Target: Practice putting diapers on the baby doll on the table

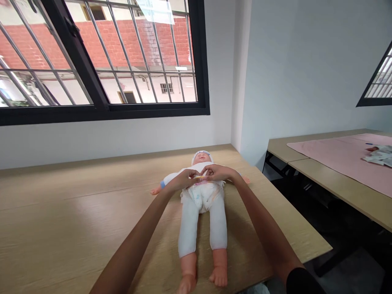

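A baby doll (187, 232) lies on its back on the wooden table (76, 228), head toward the wall and feet toward me. It wears a white top, white leggings, a headband and a white diaper (202, 195). At the diaper's waist my left hand (187, 179) and my right hand (217, 172) meet over the doll's belly. Fingers of both hands are pinched at the front waistband, where a yellow and pink strip shows between them. My fingers partly cover the waistband and the doll's middle.
A second table (333, 183) with a pink cloth (343, 157) stands to the right, across a dark gap. On that cloth lie a white patterned bundle (379, 155) and a blue pen-like item (369, 143). Behind the doll are a wall and a barred window (137, 53).
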Motion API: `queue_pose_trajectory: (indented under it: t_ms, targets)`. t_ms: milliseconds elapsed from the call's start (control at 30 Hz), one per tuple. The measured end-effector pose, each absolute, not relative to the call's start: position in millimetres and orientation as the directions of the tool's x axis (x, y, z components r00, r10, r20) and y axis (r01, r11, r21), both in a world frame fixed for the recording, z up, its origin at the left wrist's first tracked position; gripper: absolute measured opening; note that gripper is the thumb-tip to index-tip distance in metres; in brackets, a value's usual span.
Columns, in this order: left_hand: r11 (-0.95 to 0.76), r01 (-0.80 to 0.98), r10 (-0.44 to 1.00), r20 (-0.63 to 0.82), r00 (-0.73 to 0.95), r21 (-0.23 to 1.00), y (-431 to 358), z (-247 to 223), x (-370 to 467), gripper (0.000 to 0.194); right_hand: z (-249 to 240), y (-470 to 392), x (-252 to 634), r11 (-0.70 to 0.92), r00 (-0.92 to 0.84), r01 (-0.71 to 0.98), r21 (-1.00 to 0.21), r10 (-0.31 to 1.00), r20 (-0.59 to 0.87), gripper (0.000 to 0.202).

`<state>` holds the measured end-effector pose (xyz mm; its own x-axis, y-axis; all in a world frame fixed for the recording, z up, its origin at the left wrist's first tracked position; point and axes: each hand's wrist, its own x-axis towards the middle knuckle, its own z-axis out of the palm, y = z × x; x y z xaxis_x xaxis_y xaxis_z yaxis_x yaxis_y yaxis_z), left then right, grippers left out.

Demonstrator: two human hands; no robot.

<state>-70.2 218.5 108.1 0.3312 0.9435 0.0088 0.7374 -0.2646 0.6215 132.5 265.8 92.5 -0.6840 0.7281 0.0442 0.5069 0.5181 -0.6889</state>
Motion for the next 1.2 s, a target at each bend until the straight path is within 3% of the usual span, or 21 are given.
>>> queue_pose_trajectory:
  t_ms: [300,467,933,1200]
  targets:
    - [-0.319,0.698,0.924,0.047,0.379,0.641,219,113,-66,0.049,97,266,132,0.542,-0.705,0.483,-0.688,0.707,0.063,0.034]
    - [-0.293,0.697,0.924,0.005,0.384,0.655,219,116,-64,0.053,94,273,130,0.53,-0.691,0.503,-0.683,0.721,0.05,0.044]
    - [-0.31,0.742,0.931,0.03,0.365,0.594,213,123,-60,0.052,108,258,132,0.514,-0.668,0.539,-0.667,0.744,0.033,0.024]
    - [-0.3,0.738,0.926,-0.002,0.378,0.604,216,118,-62,0.049,100,267,131,0.545,-0.725,0.48,-0.688,0.688,0.039,0.015]
